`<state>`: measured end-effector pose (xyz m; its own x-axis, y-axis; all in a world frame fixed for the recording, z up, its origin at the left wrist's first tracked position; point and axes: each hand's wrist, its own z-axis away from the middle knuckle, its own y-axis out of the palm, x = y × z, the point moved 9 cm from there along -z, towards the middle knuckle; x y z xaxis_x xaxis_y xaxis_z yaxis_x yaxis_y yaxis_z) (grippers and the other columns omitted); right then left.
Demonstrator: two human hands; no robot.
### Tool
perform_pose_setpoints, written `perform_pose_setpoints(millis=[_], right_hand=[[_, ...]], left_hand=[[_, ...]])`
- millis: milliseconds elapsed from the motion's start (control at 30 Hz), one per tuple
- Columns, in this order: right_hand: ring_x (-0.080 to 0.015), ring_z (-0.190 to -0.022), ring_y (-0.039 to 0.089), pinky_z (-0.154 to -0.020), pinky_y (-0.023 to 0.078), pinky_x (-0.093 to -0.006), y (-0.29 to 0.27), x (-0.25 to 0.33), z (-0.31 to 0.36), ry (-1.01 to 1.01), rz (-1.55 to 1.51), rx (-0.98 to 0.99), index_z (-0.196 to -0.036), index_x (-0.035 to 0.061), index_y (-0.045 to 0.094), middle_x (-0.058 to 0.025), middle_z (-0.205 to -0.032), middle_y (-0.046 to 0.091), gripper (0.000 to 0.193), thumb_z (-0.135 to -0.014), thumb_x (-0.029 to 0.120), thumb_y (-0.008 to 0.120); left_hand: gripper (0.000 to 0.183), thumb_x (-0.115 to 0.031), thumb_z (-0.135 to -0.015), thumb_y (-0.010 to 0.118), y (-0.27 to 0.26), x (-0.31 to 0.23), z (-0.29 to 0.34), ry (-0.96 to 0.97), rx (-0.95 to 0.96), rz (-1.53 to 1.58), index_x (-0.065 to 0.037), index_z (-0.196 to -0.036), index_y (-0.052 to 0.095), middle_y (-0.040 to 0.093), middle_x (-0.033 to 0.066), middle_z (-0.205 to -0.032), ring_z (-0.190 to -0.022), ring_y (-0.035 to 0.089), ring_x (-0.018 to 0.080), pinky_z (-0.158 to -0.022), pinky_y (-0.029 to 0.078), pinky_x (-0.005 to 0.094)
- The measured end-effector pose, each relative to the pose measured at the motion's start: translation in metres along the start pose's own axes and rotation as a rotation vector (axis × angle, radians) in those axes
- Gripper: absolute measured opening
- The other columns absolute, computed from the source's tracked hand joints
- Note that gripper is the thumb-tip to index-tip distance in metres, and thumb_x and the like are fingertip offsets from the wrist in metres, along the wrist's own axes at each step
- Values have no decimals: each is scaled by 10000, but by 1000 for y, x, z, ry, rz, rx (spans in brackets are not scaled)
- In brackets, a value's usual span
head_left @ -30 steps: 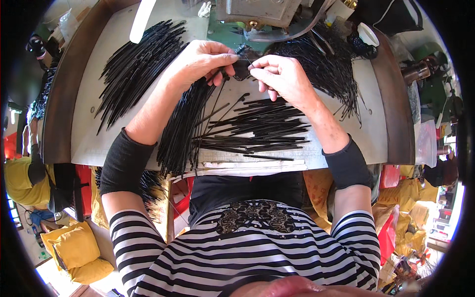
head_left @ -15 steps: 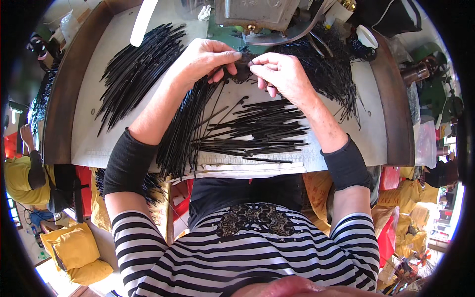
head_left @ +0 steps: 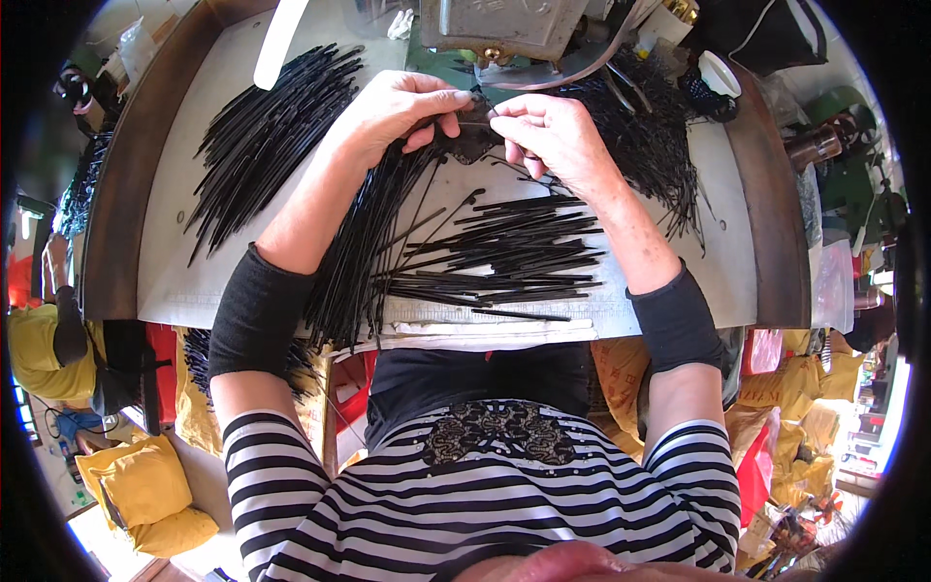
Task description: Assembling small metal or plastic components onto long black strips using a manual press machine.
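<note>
My left hand [head_left: 407,109] and my right hand [head_left: 551,134] are both closed in a pinch below the head of a sewing machine [head_left: 499,27]. Between them stretches a small dark piece [head_left: 472,142] of thin black material, its exact kind too small to make out. Each hand has thumb and forefinger on one side of it. Under my left wrist a long bundle of thin black strips [head_left: 351,247] runs toward the table's near edge. More black strips [head_left: 514,247] lie crosswise below my right hand.
A heap of black strips [head_left: 276,136] fans out at the left, and a tangled black pile [head_left: 645,136] covers the right. Raised brown boards [head_left: 776,209] border the pale tabletop. A pair of metal tongs or scissors [head_left: 630,89] rests by the machine. Another person [head_left: 50,344] sits far left.
My hands have shifted slightly, the left one a little upward. The fingers of my right hand have curled differently, and more of the black piece shows between my hands.
</note>
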<state>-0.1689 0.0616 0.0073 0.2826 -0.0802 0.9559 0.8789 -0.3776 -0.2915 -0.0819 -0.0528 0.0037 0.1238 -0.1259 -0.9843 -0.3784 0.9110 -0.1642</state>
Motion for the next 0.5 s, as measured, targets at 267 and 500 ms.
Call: perform_pose_setpoints(millis=[267, 500], right_hand=[[-32, -476, 489, -401, 385, -165, 0, -4, 1, 24, 49, 17, -1035, -41, 610, -33, -647, 598, 274, -856, 166, 618], [-31, -475, 483, -408, 380, -162, -2, -5, 0, 59, 25, 10, -1030, -37, 613, -26, -645, 594, 270, -855, 169, 616]], left_hand=[[298, -264, -853, 619, 3, 3, -1, -14, 13, -42, 19, -943, 654, 605, 31, -651, -405, 401, 28, -375, 289, 187], [289, -262, -847, 625, 1, 8, -6, -68, 40, 35, 10, -936, 657, 577, 24, -620, -395, 375, 25, -352, 246, 182]])
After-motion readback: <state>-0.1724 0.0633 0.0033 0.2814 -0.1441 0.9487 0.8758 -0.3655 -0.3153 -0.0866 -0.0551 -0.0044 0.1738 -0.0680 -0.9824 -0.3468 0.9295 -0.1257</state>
